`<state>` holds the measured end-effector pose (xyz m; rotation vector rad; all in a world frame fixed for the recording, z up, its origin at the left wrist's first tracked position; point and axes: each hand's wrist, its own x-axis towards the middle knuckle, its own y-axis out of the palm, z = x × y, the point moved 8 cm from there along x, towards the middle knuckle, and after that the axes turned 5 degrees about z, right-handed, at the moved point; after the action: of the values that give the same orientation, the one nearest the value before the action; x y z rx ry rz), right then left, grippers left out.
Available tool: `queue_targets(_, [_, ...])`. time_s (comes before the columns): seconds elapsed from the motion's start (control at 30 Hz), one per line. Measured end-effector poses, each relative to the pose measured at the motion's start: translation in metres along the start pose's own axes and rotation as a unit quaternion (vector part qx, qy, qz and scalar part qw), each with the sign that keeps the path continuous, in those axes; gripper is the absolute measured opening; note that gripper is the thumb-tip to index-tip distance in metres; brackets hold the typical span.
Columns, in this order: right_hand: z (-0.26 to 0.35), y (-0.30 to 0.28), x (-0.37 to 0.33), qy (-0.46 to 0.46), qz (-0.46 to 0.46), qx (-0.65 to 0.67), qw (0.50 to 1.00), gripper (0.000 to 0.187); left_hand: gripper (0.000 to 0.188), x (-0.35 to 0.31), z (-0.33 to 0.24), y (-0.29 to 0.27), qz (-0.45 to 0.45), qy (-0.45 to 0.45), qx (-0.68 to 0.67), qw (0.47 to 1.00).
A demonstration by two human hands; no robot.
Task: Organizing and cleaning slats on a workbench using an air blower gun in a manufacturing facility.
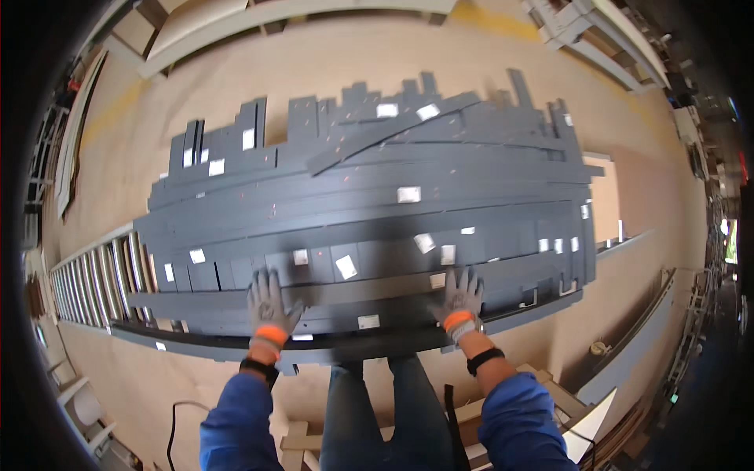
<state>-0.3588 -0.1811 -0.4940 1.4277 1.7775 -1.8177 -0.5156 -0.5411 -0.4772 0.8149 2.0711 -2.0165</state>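
A wide stack of dark grey boards (345, 210) lies in front of me, with white paper labels (408, 195) scattered over it. On its near left part rests my left hand (270, 304), gloved in grey with an orange cuff, palm down and fingers spread. My right hand (459, 297), in a matching glove, lies flat on the near boards to the right, its fingers apart. Between both hands runs a long near board (369, 292). Neither hand grips anything. Farther back, a loose narrow strip (393, 133) lies slantwise across the stack.
A roller conveyor (102, 282) adjoins the stack's left end. Pale wooden frames (298, 12) stand beyond the far side, and grey metal framing (589, 35) is at the far right. A long grey panel (628, 345) leans at the right. Pale timber pieces (314, 436) lie by my legs.
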Motion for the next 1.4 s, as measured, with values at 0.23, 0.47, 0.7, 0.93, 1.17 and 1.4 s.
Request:
queue_targets(0.23, [0.103,-0.018,0.131,-0.073,-0.109,-0.065,0.989,0.090,0.083,0.128,-0.020,0.069,0.017,0.019,0.037,0.999])
queue_targets(0.47, [0.138,0.006,0.196,-0.163,-0.129,-0.164,0.964,0.088,0.078,0.170,-0.024,0.120,-0.043,0.061,0.150,0.986])
queue_targets(0.7, [0.131,-0.005,0.194,-0.192,-0.160,-0.125,0.960,0.064,0.044,0.176,-0.023,0.121,0.023,0.088,0.180,0.979])
queue_targets(0.93, [0.125,0.028,0.180,-0.192,-0.064,-0.174,0.964,0.048,0.021,0.150,-0.015,0.140,0.009,0.115,0.150,0.982])
queue_targets(1.17, [0.120,0.042,0.175,-0.211,-0.020,-0.179,0.961,0.049,0.025,0.145,-0.022,0.146,0.153,0.137,0.179,0.962])
queue_targets(1.4, [0.112,0.062,0.162,-0.206,-0.054,-0.109,0.971,0.067,0.076,0.134,-0.023,0.131,0.254,0.161,0.063,0.952])
